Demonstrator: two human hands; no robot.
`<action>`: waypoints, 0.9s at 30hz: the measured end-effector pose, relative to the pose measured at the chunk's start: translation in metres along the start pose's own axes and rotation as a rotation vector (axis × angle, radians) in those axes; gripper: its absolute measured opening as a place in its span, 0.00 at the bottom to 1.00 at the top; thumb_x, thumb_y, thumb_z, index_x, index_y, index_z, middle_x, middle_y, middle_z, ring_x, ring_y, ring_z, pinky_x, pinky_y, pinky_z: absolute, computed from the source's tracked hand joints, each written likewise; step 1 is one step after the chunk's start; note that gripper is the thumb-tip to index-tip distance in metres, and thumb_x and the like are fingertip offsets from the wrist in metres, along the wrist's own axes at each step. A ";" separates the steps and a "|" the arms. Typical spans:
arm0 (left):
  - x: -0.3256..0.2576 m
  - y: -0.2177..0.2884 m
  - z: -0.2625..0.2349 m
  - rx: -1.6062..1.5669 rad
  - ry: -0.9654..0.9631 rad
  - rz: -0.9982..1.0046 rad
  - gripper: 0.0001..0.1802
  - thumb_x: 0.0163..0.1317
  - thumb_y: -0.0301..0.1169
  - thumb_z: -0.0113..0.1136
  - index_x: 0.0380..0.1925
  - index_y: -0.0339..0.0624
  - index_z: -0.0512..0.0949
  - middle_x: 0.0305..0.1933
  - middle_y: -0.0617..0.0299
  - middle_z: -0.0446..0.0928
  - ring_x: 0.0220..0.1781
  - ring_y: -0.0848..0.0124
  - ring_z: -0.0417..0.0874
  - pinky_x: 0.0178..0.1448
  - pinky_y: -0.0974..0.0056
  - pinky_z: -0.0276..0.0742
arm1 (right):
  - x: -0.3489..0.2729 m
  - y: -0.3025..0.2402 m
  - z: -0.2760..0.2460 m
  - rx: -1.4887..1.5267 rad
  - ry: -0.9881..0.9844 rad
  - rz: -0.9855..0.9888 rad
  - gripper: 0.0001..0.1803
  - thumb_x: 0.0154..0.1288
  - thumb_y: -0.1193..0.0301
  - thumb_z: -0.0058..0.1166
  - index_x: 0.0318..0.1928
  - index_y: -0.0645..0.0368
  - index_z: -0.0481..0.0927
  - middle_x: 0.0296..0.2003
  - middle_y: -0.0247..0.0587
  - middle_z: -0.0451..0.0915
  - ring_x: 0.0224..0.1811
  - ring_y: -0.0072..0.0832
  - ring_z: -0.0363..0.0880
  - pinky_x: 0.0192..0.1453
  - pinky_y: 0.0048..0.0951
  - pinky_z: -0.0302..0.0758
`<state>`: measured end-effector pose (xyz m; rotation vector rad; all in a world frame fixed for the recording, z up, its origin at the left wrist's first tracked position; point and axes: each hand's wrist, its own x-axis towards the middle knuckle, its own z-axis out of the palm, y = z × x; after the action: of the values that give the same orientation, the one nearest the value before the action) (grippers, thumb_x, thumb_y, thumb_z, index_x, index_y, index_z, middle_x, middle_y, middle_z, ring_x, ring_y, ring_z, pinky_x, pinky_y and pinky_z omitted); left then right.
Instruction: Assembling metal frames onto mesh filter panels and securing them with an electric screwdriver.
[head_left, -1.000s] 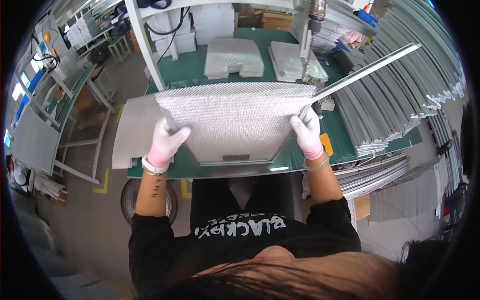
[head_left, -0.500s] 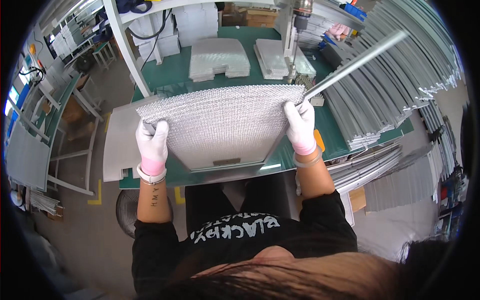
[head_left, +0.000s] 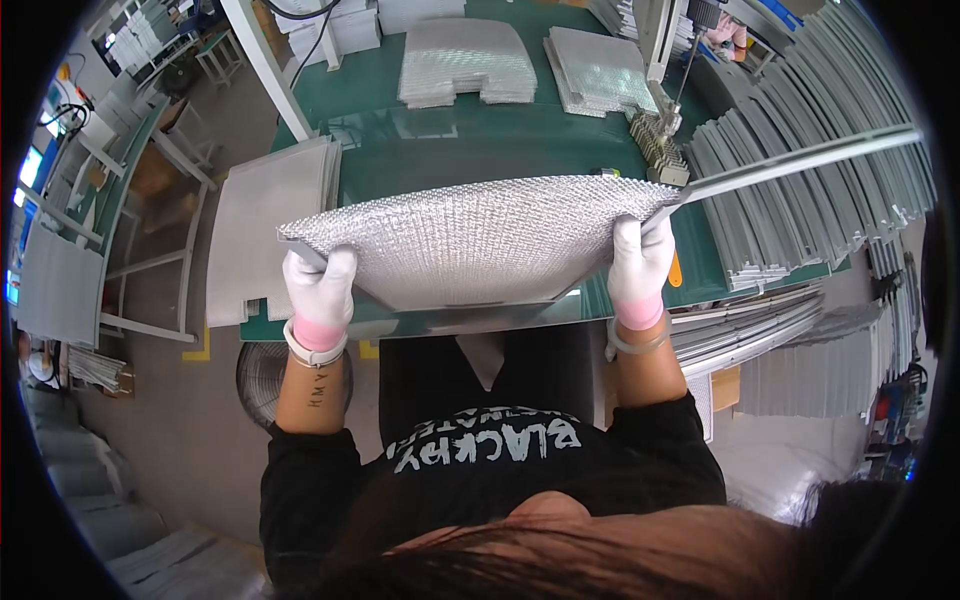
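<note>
Two gloved hands, our left hand and right hand, hold a silvery mesh panel by its side edges above the near edge of the green bench, fingers closed around it. Panel and gloves hide the bench beneath. Grey metal strips run past the right edge, cut off.

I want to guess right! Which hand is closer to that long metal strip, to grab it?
Probably the right hand: it grips the silver mesh panel at the corner beside the long metal strip. The left hand holds the far corner.
</note>
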<state>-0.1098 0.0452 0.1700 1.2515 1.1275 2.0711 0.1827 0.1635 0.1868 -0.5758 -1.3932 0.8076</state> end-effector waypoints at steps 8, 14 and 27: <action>0.042 0.037 -0.003 0.042 -0.266 0.106 0.09 0.63 0.29 0.61 0.38 0.34 0.76 0.38 0.60 0.79 0.39 0.70 0.80 0.48 0.65 0.76 | 0.042 -0.028 -0.012 0.178 -0.437 0.056 0.12 0.67 0.78 0.48 0.49 0.68 0.74 0.40 0.47 0.82 0.42 0.28 0.80 0.52 0.29 0.75; 0.012 0.039 0.007 0.011 -0.594 0.395 0.17 0.70 0.39 0.52 0.25 0.39 0.76 0.33 0.53 0.77 0.30 0.64 0.79 0.35 0.61 0.75 | 0.017 -0.020 -0.018 0.274 -0.372 -0.150 0.11 0.70 0.66 0.56 0.34 0.61 0.75 0.25 0.46 0.82 0.24 0.32 0.80 0.31 0.33 0.78; -0.046 -0.077 0.009 0.655 -1.431 -0.150 0.37 0.69 0.47 0.52 0.69 0.32 0.60 0.74 0.42 0.56 0.77 0.53 0.54 0.80 0.49 0.42 | -0.054 -0.045 -0.082 0.324 -0.877 -0.244 0.13 0.58 0.65 0.53 0.22 0.58 0.76 0.34 0.48 0.85 0.34 0.41 0.86 0.35 0.35 0.80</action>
<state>-0.0816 0.0582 0.0857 2.1993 1.0159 0.2619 0.2713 0.1023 0.1785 0.2512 -2.0084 1.1156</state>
